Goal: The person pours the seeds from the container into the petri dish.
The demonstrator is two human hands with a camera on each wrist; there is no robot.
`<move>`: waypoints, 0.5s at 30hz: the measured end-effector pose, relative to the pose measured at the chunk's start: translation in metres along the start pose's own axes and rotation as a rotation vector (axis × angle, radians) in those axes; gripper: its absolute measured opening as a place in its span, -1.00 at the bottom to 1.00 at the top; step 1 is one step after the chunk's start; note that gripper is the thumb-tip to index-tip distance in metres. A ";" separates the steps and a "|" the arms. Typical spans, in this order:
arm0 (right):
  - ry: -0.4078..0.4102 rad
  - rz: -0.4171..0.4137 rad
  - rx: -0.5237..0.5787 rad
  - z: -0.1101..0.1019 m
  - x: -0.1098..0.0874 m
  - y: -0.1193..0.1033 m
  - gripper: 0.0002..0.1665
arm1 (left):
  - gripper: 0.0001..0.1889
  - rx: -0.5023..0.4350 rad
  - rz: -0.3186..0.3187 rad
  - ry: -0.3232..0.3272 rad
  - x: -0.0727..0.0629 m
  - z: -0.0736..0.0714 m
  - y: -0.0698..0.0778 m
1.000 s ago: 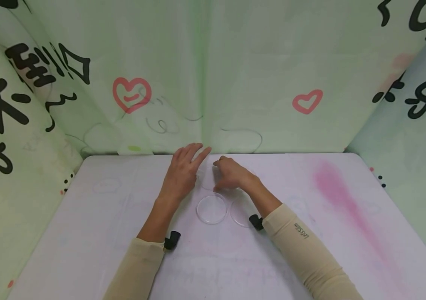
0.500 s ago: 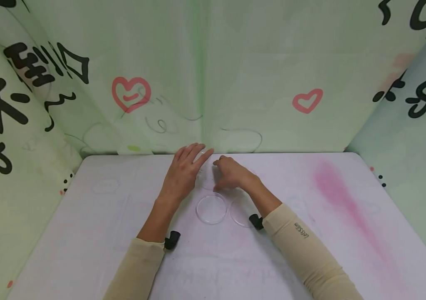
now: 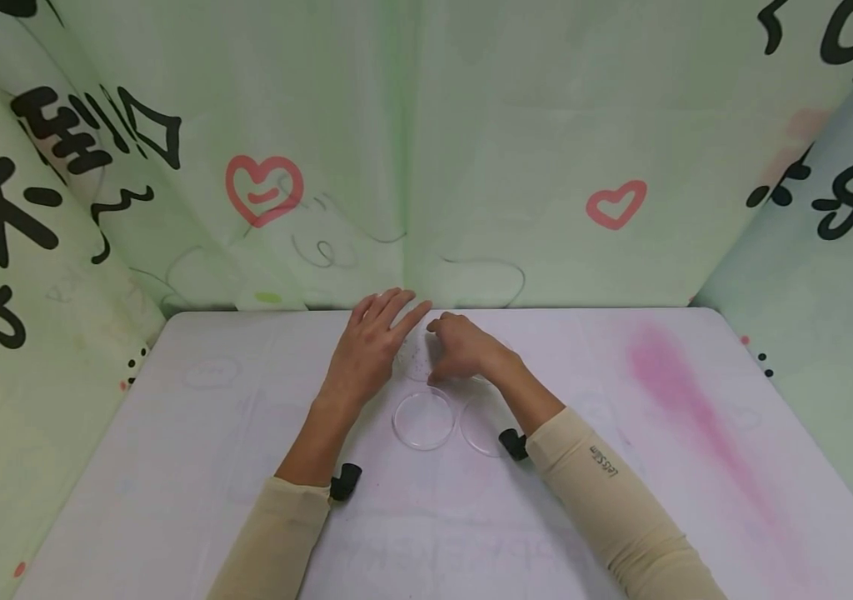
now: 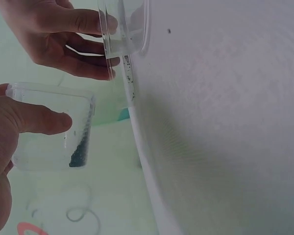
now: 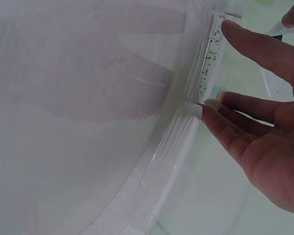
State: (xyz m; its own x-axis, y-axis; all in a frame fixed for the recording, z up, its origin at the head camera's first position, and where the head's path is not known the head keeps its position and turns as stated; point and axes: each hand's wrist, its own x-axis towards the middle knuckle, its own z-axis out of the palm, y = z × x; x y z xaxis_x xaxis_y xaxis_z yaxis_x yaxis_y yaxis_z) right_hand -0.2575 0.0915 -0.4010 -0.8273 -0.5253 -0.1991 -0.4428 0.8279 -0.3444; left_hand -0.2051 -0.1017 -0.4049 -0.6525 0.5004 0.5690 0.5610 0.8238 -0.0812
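Observation:
My left hand [image 3: 365, 354] grips a clear plastic cup [image 4: 44, 152], thumb along its side. The cup is tilted, with dark granules [image 4: 80, 154] gathered in one corner. My right hand [image 3: 471, 348] holds a second clear cup [image 4: 130, 36] on the table between thumb and fingers. Dark specks [image 5: 210, 58] are scattered over the bottom of that second cup, also showing between the hands in the head view. The left cup is close above the second cup, mostly hidden by the left hand in the head view.
Two more clear round cups, a left one [image 3: 423, 421] and a right one [image 3: 477, 427], stand nearer on the white table [image 3: 172, 500]. A single dark speck [image 4: 169, 31] lies on the tabletop. A printed green curtain [image 3: 509, 125] hangs behind the table's far edge.
My left hand has shifted slightly to the right and turned a little. More dark specks now show in the cup that the right hand holds. The right hand has stayed still.

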 end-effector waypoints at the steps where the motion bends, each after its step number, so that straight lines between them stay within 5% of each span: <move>1: 0.000 0.001 0.003 0.000 0.000 0.000 0.03 | -0.25 0.002 0.003 0.002 0.000 0.000 0.000; 15: 0.014 0.002 0.036 -0.001 0.002 0.003 0.03 | -0.20 0.027 0.029 0.005 0.000 0.000 0.000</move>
State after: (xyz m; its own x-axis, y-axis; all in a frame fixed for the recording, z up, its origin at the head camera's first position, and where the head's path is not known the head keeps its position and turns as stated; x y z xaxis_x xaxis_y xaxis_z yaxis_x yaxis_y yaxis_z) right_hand -0.2608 0.0928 -0.4019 -0.8330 -0.5207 -0.1873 -0.4287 0.8213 -0.3764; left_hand -0.2053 -0.1016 -0.4053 -0.6336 0.5233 0.5698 0.5661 0.8156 -0.1196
